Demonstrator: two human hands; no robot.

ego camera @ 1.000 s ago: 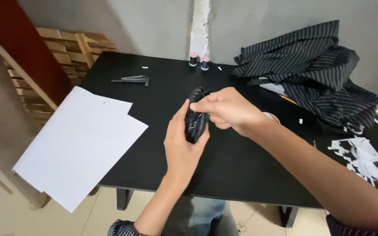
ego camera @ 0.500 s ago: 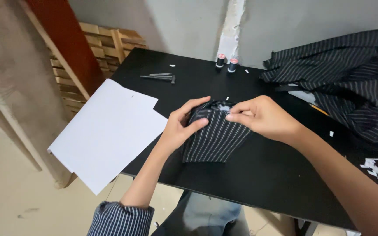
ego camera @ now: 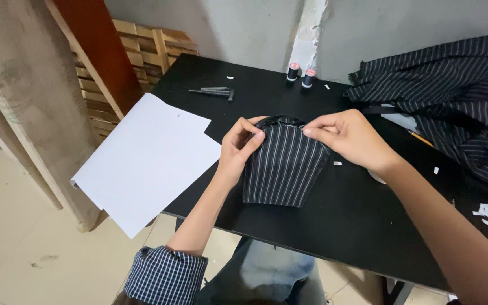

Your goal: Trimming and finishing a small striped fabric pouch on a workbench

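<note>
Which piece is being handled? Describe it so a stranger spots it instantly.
On the black table, between the white paper sheets and the striped fabric heap, lies a small striped pouch. Unlike the loose heap, it is flattened and pinched by both hands.

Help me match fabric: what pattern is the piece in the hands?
Black fabric piece with thin white pinstripes, seen in the head view.

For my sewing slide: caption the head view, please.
Both hands, left hand and right hand, pinch a striped fabric piece's top edge on a black table.
</note>
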